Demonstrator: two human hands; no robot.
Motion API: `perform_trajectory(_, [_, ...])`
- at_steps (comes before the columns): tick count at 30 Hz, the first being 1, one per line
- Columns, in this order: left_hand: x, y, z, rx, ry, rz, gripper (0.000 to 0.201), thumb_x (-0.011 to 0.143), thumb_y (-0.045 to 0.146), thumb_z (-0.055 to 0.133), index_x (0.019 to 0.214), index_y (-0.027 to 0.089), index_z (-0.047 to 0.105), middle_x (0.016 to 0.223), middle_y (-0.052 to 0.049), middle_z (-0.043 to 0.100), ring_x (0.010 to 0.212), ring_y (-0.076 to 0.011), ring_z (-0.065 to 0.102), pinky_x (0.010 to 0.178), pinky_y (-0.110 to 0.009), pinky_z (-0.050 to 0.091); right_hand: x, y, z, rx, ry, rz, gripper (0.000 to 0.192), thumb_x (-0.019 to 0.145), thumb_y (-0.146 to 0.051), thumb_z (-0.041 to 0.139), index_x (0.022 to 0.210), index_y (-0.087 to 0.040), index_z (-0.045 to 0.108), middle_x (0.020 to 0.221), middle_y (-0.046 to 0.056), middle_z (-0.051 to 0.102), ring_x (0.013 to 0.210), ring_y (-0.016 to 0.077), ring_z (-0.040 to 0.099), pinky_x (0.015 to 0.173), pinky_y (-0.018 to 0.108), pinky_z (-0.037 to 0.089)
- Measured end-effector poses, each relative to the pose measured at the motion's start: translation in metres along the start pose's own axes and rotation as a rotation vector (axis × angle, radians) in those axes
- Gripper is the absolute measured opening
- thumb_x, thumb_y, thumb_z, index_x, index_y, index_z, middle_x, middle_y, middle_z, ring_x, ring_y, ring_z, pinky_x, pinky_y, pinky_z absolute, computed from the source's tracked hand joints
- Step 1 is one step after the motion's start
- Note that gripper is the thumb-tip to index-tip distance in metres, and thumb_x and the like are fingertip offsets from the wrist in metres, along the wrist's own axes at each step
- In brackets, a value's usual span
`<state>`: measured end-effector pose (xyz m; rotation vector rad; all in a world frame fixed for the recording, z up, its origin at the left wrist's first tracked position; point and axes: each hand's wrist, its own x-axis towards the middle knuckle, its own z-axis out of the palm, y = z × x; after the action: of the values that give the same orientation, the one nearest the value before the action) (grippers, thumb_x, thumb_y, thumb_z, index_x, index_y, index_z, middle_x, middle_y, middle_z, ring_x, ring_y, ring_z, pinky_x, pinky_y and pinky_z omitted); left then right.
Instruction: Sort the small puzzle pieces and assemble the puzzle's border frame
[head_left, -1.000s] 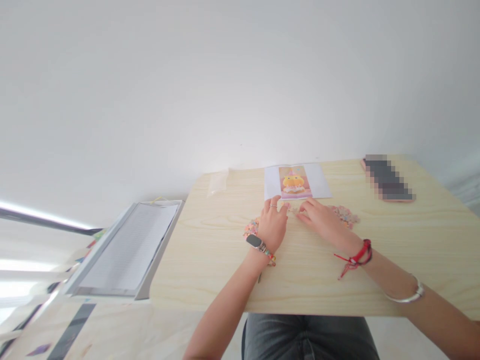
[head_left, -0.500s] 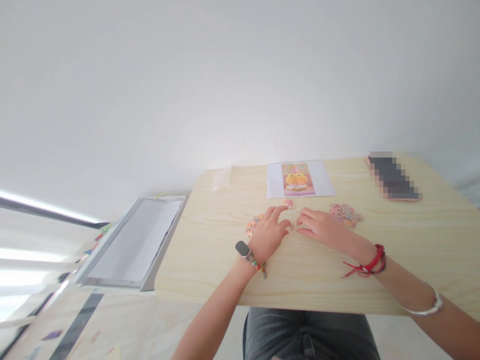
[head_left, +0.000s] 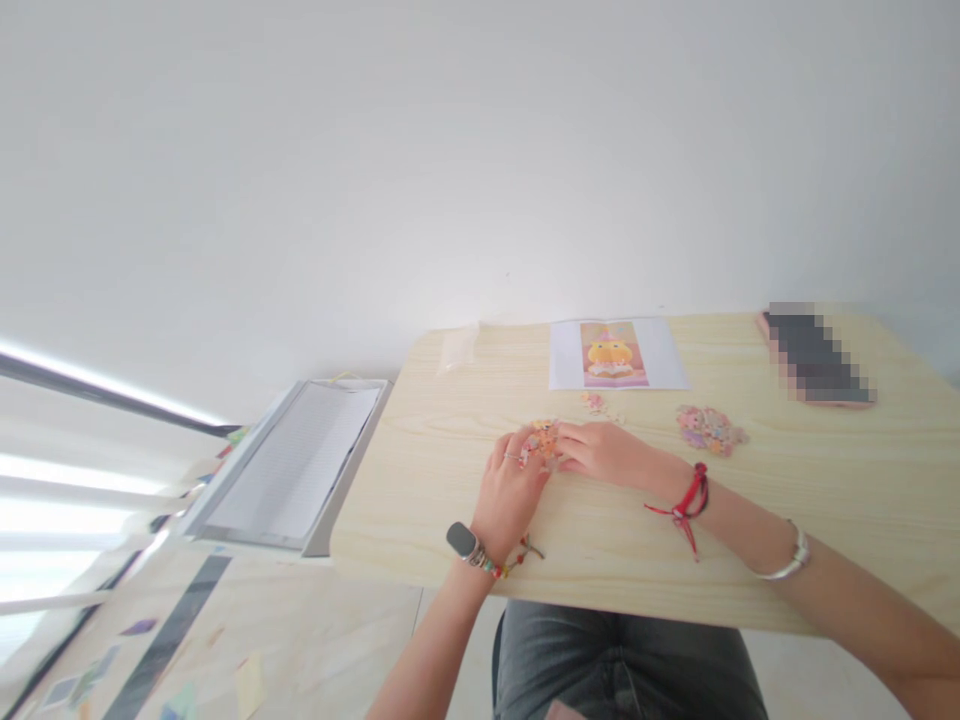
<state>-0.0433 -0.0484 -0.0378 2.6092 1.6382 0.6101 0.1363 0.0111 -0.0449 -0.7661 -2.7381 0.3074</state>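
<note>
**Both hands at a small heap of puzzle pieces on a pale wood worktop**

Where the two hands meet, near the middle of the worktop (head_left: 750,560), lies a small heap of coloured puzzle pieces (head_left: 541,440). Left hand (head_left: 511,488): palm down, fingers loosely bent, fingertips touching the near left side of the heap; ring on one finger, watch and bead bracelet at the wrist. Right hand (head_left: 600,452): palm down, fingers narrowed together, tips against the right side of the same heap; whether a piece is pinched between them cannot be told. Red cord bracelet at the wrist, silver bangle further up the forearm.

Other items on the worktop:
- A few loose pieces (head_left: 598,404), just beyond the right hand.
- Second heap of pieces (head_left: 709,429), off to the right, apart from both hands.
- Printed picture sheet (head_left: 617,354), at the far edge by the wall.
- Clear plastic bag (head_left: 457,349), far left corner.
- Phone (head_left: 816,358), far right, blurred.

Beside the worktop, left: grey tray holding paper (head_left: 289,468).
</note>
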Motion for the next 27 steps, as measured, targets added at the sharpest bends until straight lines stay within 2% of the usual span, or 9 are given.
perform_trajectory(7, [-0.003, -0.004, 0.001, 0.105, 0.120, -0.057, 0.017, 0.078, 0.013, 0.058, 0.094, 0.018, 0.057, 0.114, -0.010, 0.048, 0.099, -0.0249, 0.046, 0.082, -0.042, 0.051, 0.013, 0.003, 0.008, -0.076, 0.013, -0.039, 0.025, 0.091, -0.024, 0.039, 0.098, -0.017, 0.061, 0.095, 0.009, 0.061, 0.078, 0.0172, 0.059, 0.064, 0.029, 0.046])
perform_trajectory(14, [-0.003, -0.002, 0.007, 0.081, 0.213, -0.115, 0.015, 0.079, 0.013, 0.055, 0.092, 0.020, 0.057, 0.114, -0.009, 0.048, 0.101, -0.0247, 0.046, 0.085, -0.043, 0.049, 0.014, -0.002, 0.009, -0.190, 0.061, 0.076, 0.019, 0.088, -0.019, 0.044, 0.087, -0.014, 0.063, 0.081, 0.007, 0.060, 0.063, 0.0129, 0.055, 0.056, 0.025, 0.040])
perform_trajectory(19, [-0.003, 0.001, 0.006, 0.046, 0.237, -0.149, 0.013, 0.080, 0.013, 0.054, 0.091, 0.019, 0.057, 0.117, -0.010, 0.046, 0.105, -0.0257, 0.044, 0.085, -0.045, 0.049, 0.003, -0.003, -0.004, -0.164, 0.101, 0.150, 0.022, 0.088, -0.017, 0.040, 0.086, -0.015, 0.062, 0.084, 0.007, 0.060, 0.070, 0.0147, 0.056, 0.062, 0.027, 0.041])
perform_trajectory(23, [0.001, 0.007, 0.005, 0.004, 0.223, -0.135, 0.014, 0.079, 0.011, 0.054, 0.090, 0.019, 0.058, 0.118, -0.010, 0.046, 0.105, -0.0258, 0.043, 0.085, -0.045, 0.048, -0.027, 0.013, -0.018, -0.115, 0.185, 0.348, 0.021, 0.088, -0.020, 0.040, 0.093, -0.016, 0.060, 0.098, 0.010, 0.058, 0.082, 0.0186, 0.058, 0.066, 0.029, 0.044])
perform_trajectory(27, [0.019, 0.021, 0.008, -0.040, 0.155, -0.089, 0.017, 0.078, 0.010, 0.054, 0.092, 0.019, 0.058, 0.119, -0.010, 0.046, 0.107, -0.0260, 0.043, 0.087, -0.046, 0.047, -0.050, 0.023, -0.027, -0.157, 0.105, 0.570, 0.018, 0.085, -0.024, 0.044, 0.093, -0.016, 0.059, 0.097, 0.009, 0.057, 0.076, 0.0194, 0.058, 0.062, 0.031, 0.043])
